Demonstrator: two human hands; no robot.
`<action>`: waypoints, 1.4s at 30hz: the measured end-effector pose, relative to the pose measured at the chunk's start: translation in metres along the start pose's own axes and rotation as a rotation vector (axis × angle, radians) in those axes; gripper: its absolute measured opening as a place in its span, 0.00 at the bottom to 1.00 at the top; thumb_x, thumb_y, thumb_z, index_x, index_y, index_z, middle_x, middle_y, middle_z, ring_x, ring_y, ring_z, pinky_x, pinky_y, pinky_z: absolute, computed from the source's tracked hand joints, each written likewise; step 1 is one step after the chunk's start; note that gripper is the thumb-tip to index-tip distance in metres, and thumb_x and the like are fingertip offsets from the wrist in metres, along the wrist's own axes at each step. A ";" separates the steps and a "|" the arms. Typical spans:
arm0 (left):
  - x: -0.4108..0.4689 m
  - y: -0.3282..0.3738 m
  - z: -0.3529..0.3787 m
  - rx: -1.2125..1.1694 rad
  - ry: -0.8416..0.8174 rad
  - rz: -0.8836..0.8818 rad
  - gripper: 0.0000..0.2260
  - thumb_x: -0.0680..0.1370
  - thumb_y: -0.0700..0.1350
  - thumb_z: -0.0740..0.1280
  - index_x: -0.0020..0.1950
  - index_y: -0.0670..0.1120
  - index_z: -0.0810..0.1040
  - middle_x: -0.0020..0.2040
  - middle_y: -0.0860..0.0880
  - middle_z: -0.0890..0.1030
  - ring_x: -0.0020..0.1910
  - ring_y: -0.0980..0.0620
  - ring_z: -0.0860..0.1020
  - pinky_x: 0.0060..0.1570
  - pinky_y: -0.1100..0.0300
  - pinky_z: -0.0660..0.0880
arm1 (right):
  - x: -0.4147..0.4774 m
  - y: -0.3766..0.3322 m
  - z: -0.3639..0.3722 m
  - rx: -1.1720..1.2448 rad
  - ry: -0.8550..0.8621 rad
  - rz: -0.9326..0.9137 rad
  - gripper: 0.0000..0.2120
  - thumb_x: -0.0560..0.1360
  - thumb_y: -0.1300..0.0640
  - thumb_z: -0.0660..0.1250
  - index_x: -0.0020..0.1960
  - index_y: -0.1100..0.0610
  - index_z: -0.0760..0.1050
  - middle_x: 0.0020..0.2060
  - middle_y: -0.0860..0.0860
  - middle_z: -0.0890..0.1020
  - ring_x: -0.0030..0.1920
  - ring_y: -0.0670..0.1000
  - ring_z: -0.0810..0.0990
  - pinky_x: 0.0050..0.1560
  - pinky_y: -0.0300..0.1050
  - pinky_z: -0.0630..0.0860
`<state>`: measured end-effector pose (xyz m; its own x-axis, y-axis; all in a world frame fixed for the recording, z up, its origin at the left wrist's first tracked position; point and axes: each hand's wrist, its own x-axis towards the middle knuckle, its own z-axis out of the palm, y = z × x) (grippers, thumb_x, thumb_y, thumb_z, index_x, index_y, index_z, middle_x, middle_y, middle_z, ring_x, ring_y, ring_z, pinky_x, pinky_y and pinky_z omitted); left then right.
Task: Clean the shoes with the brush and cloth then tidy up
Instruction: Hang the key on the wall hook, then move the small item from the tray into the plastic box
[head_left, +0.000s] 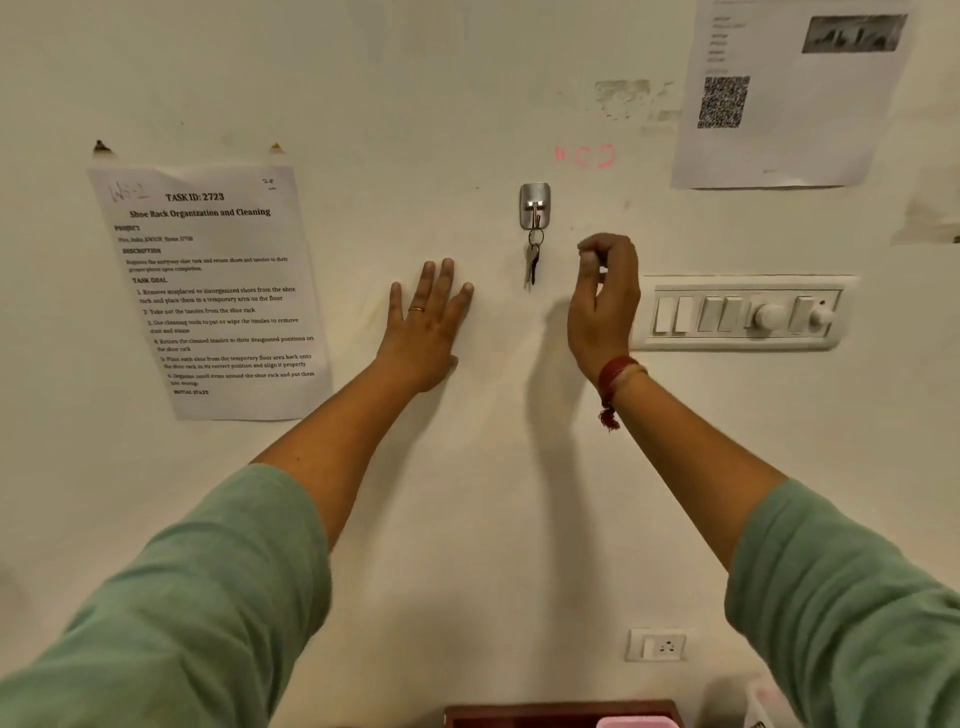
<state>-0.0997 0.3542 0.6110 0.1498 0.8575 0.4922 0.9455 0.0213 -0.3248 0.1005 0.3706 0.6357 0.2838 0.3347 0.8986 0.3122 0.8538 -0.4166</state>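
I face a white wall. A small bunch of keys (534, 260) hangs from a metal hook (535, 205) stuck on the wall. My left hand (428, 327) lies flat against the wall with straight fingers, left of the keys. My right hand (605, 304) is raised just right of the keys, fingers curled with the tips bunched together, holding nothing that I can see and apart from the keys. No shoes, brush or cloth are in view.
A printed task sheet (208, 291) is taped at the left, another paper with a QR code (779, 93) at the upper right. A switch panel (743, 314) sits right of my right hand, a socket (657, 646) lower down. A dark red edge (519, 712) and something pink (636, 722) show at the bottom.
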 end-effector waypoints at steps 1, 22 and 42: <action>-0.003 -0.001 -0.005 0.001 0.007 0.014 0.38 0.81 0.55 0.58 0.78 0.45 0.35 0.77 0.42 0.33 0.75 0.42 0.33 0.71 0.38 0.38 | -0.013 -0.002 -0.007 0.005 0.004 -0.002 0.06 0.78 0.66 0.56 0.48 0.61 0.72 0.43 0.50 0.74 0.45 0.51 0.73 0.47 0.45 0.70; -0.395 0.192 0.148 -0.716 -0.083 -0.305 0.21 0.77 0.52 0.58 0.67 0.44 0.65 0.68 0.47 0.67 0.75 0.46 0.56 0.70 0.36 0.53 | -0.393 0.009 -0.227 -0.181 -0.486 0.650 0.05 0.81 0.50 0.52 0.47 0.46 0.65 0.41 0.42 0.70 0.44 0.39 0.70 0.46 0.33 0.67; -0.542 0.353 0.374 -0.651 -0.983 -0.615 0.36 0.79 0.54 0.63 0.78 0.42 0.48 0.78 0.43 0.54 0.77 0.45 0.52 0.74 0.53 0.51 | -0.639 0.230 -0.215 -0.690 -1.558 0.779 0.39 0.77 0.44 0.61 0.76 0.61 0.45 0.75 0.63 0.52 0.75 0.61 0.50 0.73 0.52 0.53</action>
<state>0.0450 0.0891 -0.0721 -0.3585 0.8153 -0.4548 0.7899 0.5245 0.3177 0.1861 0.2670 -0.0642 -0.3262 0.8744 -0.3591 0.9130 0.1929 -0.3596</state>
